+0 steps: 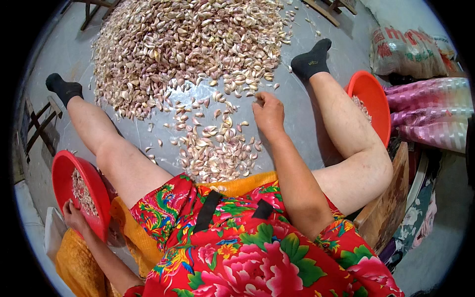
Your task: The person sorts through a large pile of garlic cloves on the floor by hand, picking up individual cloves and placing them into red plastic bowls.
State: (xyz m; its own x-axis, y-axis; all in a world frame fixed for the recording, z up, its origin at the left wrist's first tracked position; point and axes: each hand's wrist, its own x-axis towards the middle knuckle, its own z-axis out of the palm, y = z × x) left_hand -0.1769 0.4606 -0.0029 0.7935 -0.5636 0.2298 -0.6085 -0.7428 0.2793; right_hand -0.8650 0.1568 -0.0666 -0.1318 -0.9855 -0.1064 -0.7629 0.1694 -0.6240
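My right hand [271, 113] hovers over or rests on the grey surface [148, 137], fingers curled downward, beside the near edge of a large heap of unpeeled garlic cloves [185, 48]. Its fingertips are partly hidden, so whether they hold a clove is unclear. Between my legs lies a smaller group of cloves [222, 152]. At the left, my left hand [74, 215] reaches into a tilted red plastic basin [98, 185], fingers drawn together above pale, small pieces [83, 189]. Any item in those fingers is too small to make out.
My bare legs stretch to either side of the cloves, with dark socks [313, 61] on the feet. A second red basin [376, 107] stands beyond my right knee. Printed woven sacks [406, 52], a wooden board [386, 200] and folding stool legs [42, 126] line the sides.
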